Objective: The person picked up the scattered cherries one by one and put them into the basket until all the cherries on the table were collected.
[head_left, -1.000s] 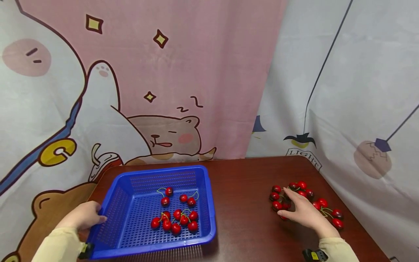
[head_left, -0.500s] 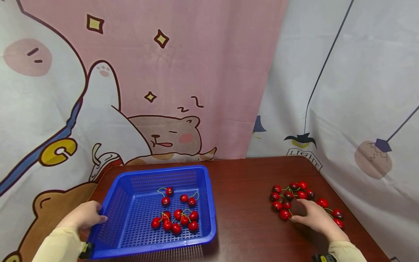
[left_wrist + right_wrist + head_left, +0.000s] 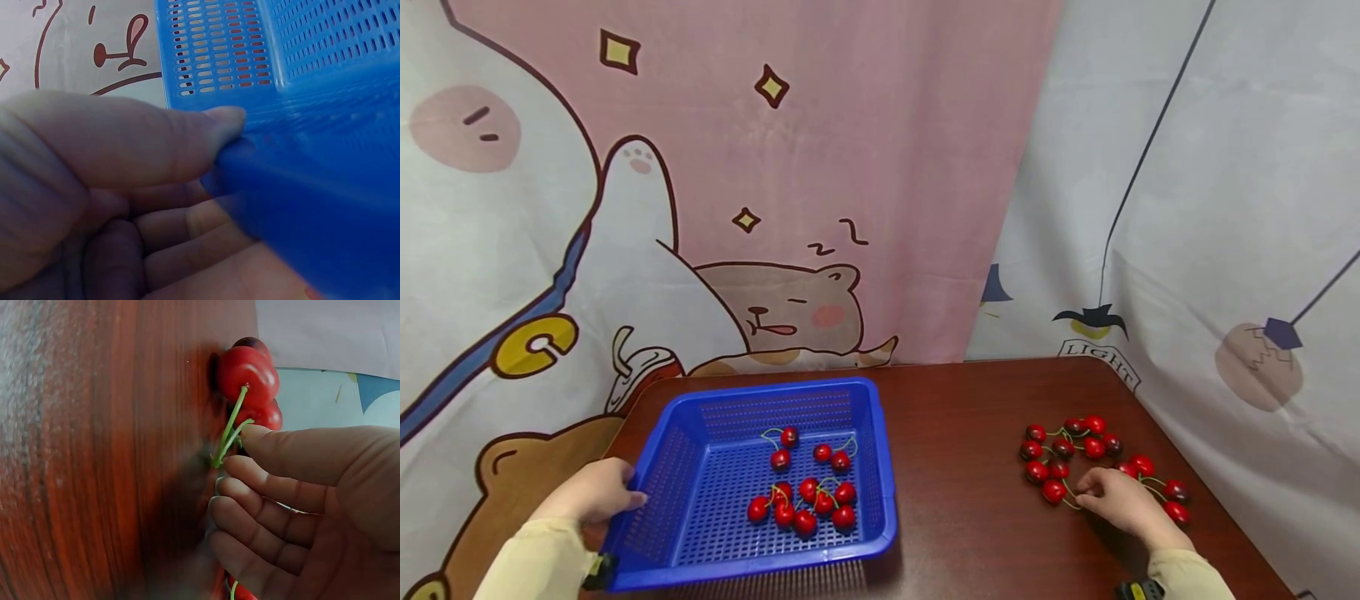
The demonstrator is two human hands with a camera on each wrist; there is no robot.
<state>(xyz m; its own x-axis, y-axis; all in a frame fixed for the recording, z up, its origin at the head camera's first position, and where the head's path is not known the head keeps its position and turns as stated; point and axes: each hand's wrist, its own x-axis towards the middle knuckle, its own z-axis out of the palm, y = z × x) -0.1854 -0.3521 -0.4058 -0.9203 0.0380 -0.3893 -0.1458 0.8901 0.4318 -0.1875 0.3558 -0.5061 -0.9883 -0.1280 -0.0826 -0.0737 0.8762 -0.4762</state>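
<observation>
My left hand (image 3: 591,493) grips the left rim of a blue perforated plastic basket (image 3: 887,508), thumb on top and fingers curled beneath, as the left wrist view shows. Inside the basket lie several red cherries (image 3: 805,523) with green stems. On the right, my right hand (image 3: 1123,504) is low over the table, thumb and forefinger drawn together at the green stems (image 3: 232,428) of a cherry pair. The nearest cherry of that pair (image 3: 1053,492) rests on the table. The exact contact between fingertips and stems is partly hidden.
Several more cherries (image 3: 1094,447) lie beyond my right hand, and others (image 3: 1176,513) lie to its right near the table's edge. The dark brown wooden table (image 3: 955,467) backs onto a printed cloth (image 3: 925,208) with cartoon animals.
My right hand has moved back and right from over the cherry cluster, then lowered to the stems, its thumb and forefinger coming together. The left hand and basket have stayed put.
</observation>
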